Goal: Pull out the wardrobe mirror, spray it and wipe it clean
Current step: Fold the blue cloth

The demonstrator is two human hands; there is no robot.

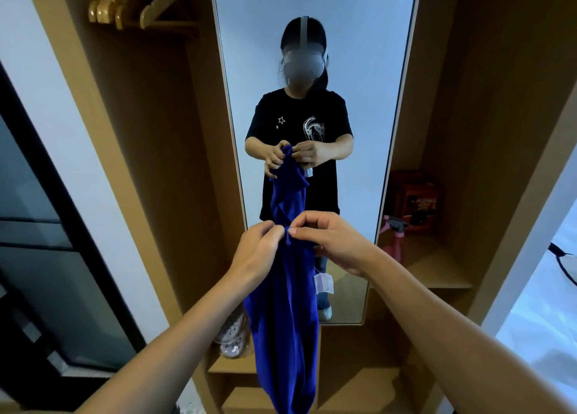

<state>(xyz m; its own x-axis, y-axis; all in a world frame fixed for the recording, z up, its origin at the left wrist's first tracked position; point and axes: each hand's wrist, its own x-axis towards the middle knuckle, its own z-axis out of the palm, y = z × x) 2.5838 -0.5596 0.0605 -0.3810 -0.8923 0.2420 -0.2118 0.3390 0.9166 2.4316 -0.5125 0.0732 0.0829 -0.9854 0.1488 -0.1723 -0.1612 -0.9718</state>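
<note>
Both grips, left hand (256,251) and right hand (331,241), pinch a soft blue cloth (284,320) before the tall mirror (359,70); pink spray bottle (394,241) on wooden shelf (437,270).

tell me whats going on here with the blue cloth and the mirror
A person stands facing the pulled-out wardrobe mirror, holding a blue cloth up in front of it. The left hand and right hand both pinch the cloth's top edge close together, and the rest hangs down with its white tag showing. The cloth is not on the glass. A pink spray bottle stands on the wardrobe shelf to the right, in front of a red box.
</note>
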